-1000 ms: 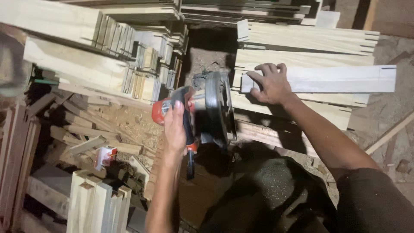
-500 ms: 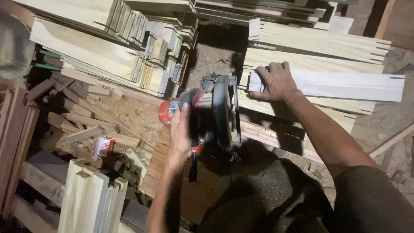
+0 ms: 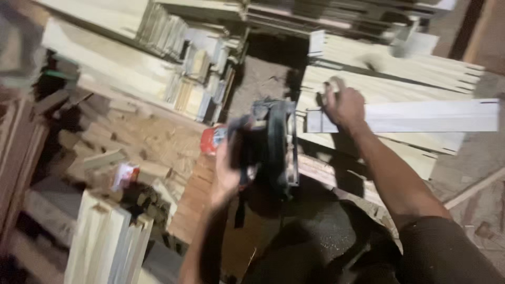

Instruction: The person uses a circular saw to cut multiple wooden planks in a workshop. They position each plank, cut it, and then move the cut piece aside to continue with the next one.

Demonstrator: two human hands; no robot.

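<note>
Lumber stacks [image 3: 131, 68] fill the upper left of the work area, and a second pile of pale boards [image 3: 400, 73] lies along the upper right. Offcuts [image 3: 105, 152] litter the sawdust at the left, and a bundle of upright slats [image 3: 105, 242] stands at the lower left edge.

One pale board [image 3: 421, 115] lies crosswise on top of the right pile, its near end reaching toward the saw. The right hand [image 3: 344, 105] presses down on that near end, fingers spread flat over it, holding it in place.

The saw [image 3: 271, 147], a dark circular saw with a red motor cap, sits just left of the board's end. The left hand [image 3: 226, 173] is wrapped around its handle in a firm grip.

Judgement on progress: the frame is blurred, and no finished cut shows across the held board. The board is positioned and steadied and the saw is in hand beside it; the cutting itself appears left to do.
</note>
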